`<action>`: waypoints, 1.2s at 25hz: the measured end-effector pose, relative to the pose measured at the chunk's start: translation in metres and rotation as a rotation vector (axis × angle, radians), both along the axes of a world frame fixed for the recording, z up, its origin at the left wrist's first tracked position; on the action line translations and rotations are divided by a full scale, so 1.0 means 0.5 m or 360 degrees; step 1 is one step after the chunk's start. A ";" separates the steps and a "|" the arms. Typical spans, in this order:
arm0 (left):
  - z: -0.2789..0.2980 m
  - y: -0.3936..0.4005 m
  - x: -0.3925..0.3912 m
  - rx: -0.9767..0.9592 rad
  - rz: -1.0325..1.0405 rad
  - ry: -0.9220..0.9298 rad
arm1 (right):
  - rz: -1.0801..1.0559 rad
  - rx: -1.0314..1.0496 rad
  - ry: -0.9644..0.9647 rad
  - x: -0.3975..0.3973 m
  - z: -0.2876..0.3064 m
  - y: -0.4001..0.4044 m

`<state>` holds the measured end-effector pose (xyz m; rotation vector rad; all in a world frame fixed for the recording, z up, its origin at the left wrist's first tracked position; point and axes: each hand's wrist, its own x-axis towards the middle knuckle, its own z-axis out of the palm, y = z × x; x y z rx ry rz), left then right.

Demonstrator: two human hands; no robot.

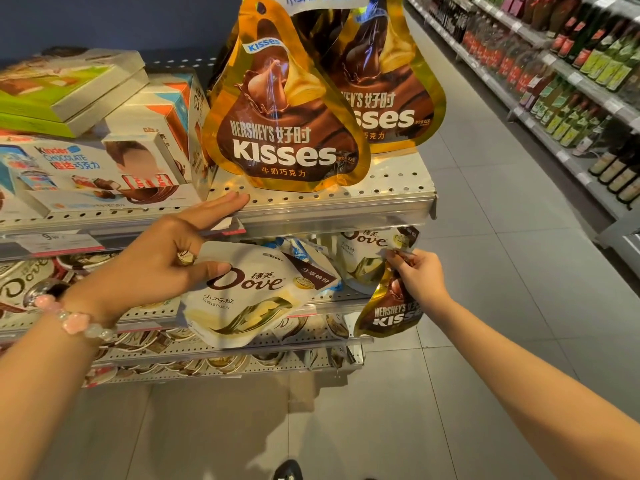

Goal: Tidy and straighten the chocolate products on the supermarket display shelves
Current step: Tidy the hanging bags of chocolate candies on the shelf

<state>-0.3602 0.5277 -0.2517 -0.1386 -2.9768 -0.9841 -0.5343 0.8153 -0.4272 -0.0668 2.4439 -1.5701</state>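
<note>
In the head view, the left hand [162, 258] is holding a white Dove pouch [249, 299] in front of the second shelf [156, 315], its thumb pressing across the pouch's upper left corner while the index finger is stretching up to touch the front edge of the top shelf [346, 202]. A gold ring is showing on one curled finger, and a pink and white bead bracelet [74, 318] is sitting on that wrist. The right hand [420, 275] is pinching the top of a small gold Hershey's Kisses pouch [389, 311], fingers clamped together on it, so the pouch is hanging free just off the right end of the second shelf. Behind it, another white Dove pouch [363, 261] is leaning on that shelf.

On the top shelf, two large gold Hershey's Kisses bags [287, 109] are standing upright, the left one overlapping the right. To their left, Kinder Chocolate boxes [90, 168] are lying stacked, with green and white boxes [65, 91] piled further back. Round Dove tubs [24, 282] are filling the left of the second shelf. Far right, across the tiled floor [485, 237], bottles [588, 64] are lining another set of shelves.
</note>
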 end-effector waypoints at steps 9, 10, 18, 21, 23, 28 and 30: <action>0.002 -0.006 -0.001 0.0032 -0.0036 -0.0059 | -0.0033 0.0099 0.0086 0.041 -0.008 0.023; 0.003 -0.006 0.000 0.0062 -0.0042 -0.0067 | -0.0058 0.0053 0.0074 0.052 -0.008 0.027; -0.001 -0.015 0.001 0.0133 -0.0155 -0.0044 | -0.0002 0.0234 0.0329 0.167 0.010 -0.005; -0.001 -0.010 0.001 0.0079 -0.0192 0.0032 | 0.0243 0.0322 0.0359 0.169 0.020 -0.071; -0.007 -0.009 -0.002 -0.0025 -0.0166 0.0072 | 0.0315 0.0426 0.0277 0.149 0.029 -0.127; -0.010 -0.019 -0.003 -0.0101 -0.0207 0.0080 | 0.0462 0.0855 0.0189 0.102 0.040 -0.248; -0.013 -0.020 -0.003 -0.0121 -0.0246 0.0113 | 0.0361 0.0805 0.0153 0.097 0.037 -0.264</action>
